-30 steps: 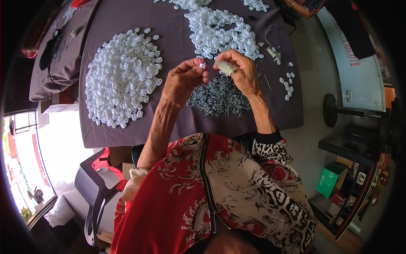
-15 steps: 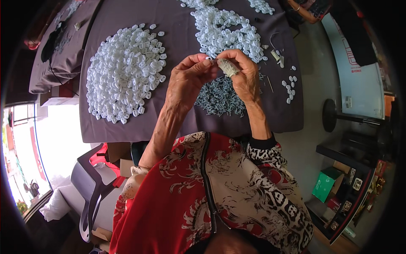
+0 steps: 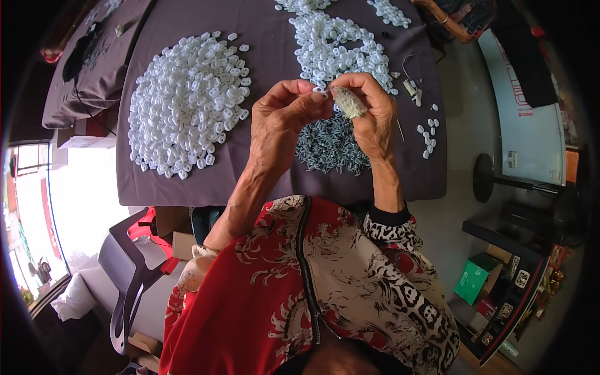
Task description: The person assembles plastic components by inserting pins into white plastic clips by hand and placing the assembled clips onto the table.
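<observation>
My left hand (image 3: 284, 122) and my right hand (image 3: 372, 115) meet above the table, fingertips pinched together on a small white plastic piece (image 3: 320, 92). The right thumb wears a greenish cloth finger wrap (image 3: 347, 102). Under the hands lies a heap of small grey metal parts (image 3: 331, 147). A big round pile of white plastic pieces (image 3: 187, 103) sits to the left, and another spread of white pieces (image 3: 340, 50) lies just beyond the hands.
A dark purple cloth (image 3: 269, 31) covers the table. A few loose white pieces (image 3: 428, 134) and thin metal bits (image 3: 411, 87) lie at the right. Another person's arm (image 3: 453, 25) shows at the far right. A chair (image 3: 128, 275) stands at lower left, a green box (image 3: 475, 278) at lower right.
The hands came closer together, the left fingertips now touching the right thumb's wrap; both stay over the grey heap.
</observation>
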The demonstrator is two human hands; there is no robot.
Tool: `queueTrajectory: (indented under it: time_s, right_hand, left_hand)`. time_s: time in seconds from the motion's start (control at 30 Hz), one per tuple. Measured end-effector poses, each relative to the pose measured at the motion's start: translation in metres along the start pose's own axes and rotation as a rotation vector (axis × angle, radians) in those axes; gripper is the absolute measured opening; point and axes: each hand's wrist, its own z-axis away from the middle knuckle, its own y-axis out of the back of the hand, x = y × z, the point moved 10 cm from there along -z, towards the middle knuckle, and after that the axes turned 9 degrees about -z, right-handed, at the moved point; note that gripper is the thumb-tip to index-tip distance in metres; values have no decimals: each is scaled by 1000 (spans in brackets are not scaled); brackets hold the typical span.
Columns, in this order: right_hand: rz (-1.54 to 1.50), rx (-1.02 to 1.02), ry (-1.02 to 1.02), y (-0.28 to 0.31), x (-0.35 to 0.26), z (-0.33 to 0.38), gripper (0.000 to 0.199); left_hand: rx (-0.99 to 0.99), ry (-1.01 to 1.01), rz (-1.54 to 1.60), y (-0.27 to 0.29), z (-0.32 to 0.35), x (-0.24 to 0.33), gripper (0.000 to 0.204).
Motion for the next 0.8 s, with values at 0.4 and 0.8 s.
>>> queueTrajectory:
  time_s: [0.4,0.8]
  right_hand:
    - [64,-6,61,-2,-13,0,8]
    - [211,-51,159,-9,-27,-1,8]
  left_hand:
    - [39,-47,-21,0,4,7,8]
    - [76,-74,-43,-1,8,12,12]
